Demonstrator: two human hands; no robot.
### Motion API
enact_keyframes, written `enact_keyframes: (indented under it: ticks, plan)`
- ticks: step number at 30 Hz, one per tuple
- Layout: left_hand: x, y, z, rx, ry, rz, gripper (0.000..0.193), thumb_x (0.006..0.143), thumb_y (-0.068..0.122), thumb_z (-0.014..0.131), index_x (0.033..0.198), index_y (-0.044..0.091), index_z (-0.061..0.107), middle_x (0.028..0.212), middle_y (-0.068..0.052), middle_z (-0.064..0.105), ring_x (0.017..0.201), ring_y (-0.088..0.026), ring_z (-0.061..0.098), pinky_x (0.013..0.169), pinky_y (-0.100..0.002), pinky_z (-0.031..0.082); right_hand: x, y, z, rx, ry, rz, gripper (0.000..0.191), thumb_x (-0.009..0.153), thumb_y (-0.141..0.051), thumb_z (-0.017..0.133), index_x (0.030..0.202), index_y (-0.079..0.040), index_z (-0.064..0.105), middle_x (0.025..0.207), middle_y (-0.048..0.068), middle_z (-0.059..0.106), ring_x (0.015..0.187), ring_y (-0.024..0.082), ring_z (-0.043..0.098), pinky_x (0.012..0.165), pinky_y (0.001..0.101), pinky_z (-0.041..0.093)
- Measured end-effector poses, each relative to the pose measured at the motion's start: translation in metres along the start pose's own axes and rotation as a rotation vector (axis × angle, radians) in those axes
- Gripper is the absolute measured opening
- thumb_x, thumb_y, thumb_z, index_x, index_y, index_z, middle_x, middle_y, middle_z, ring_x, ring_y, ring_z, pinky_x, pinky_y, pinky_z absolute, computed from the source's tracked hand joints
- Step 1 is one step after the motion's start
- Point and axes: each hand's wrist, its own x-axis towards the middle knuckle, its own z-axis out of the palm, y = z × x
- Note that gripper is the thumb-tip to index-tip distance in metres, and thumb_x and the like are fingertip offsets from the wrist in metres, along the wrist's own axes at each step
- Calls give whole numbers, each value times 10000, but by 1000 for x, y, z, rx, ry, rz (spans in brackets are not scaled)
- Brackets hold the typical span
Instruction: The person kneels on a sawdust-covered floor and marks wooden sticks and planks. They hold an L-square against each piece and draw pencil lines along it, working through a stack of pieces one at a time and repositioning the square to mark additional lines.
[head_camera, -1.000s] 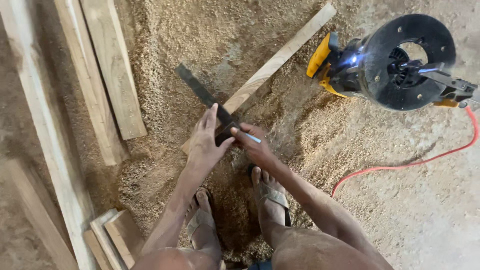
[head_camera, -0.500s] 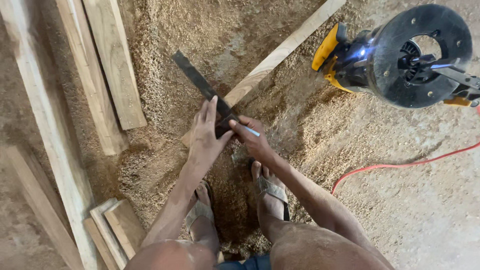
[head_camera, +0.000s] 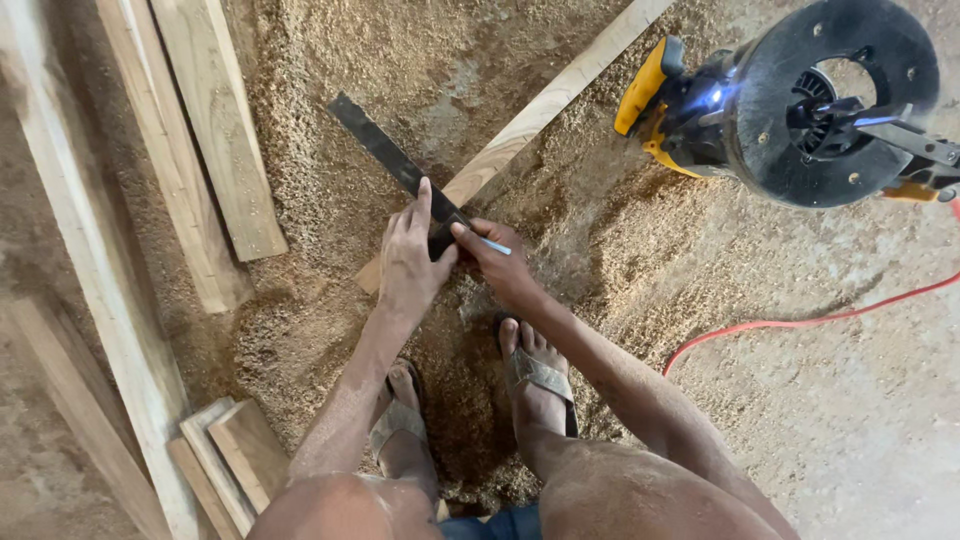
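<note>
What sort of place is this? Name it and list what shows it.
Most likely a woodworking shop floor or carpentry site. Loose sawdust covers the ground, pale sawn wooden planks lie about, and a yellow and black power tool with a red cord sits nearby.

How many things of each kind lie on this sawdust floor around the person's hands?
Wooden strip under the hands: 1
Black square ruler: 1
Pen, in right hand: 1
Power tool, yellow and black: 1
Red cable: 1
Total: 5, besides the planks at left, uncounted.
</note>
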Motion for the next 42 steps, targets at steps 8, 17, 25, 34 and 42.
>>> enact_keyframes:
  ticks: [8, 17, 25, 34, 42]
  plan:
    - [5, 4, -2, 17, -11, -1, 1031, 765, 85, 856, 1598, -23, 258, 1324, -259, 614, 1210, -416, 567, 1071, -478, 464, 4, 0, 1, 1, -2, 0, 283, 1044, -314, 640, 987, -48, 718, 790, -32, 673, 652, 49, 587, 593, 217, 486]
    - [10, 14, -4, 39, -95, -127, 1034, 794, 145, 867, 1593, -46, 239, 1257, -219, 660, 1150, -357, 621, 1049, -450, 492, -42, -66, -12, -598, 44, -543, 362, 1111, -265, 379, 1195, -23, 635, 883, 26, 653, 765, 92, 613, 665, 260, 540]
    - [10, 13, -4, 78, -36, -42, 1045, 756, 162, 892, 1563, -74, 273, 1294, -232, 640, 1159, -392, 612, 1011, -473, 486, -8, -86, -3, -666, -2, -526, 180, 1002, -134, 625, 1103, -17, 717, 951, 91, 733, 775, 119, 710, 685, 248, 609]
    - [7, 6, -1, 39, -36, -54, 1033, 753, 142, 897, 1566, -71, 295, 1275, -217, 645, 1152, -394, 613, 1004, -463, 497, 14, -81, 4, -607, 53, -514, 134, 934, -37, 709, 1044, 31, 744, 940, 83, 776, 814, 90, 723, 735, 244, 615]
    - [6, 0, 5, 55, -8, -28, 1060, 735, 154, 917, 1567, -60, 295, 1295, -231, 639, 1153, -399, 615, 999, -462, 500, 6, -88, 5, -709, 60, -482, 81, 925, -23, 704, 976, 13, 755, 877, 77, 761, 732, 65, 695, 643, 219, 588]
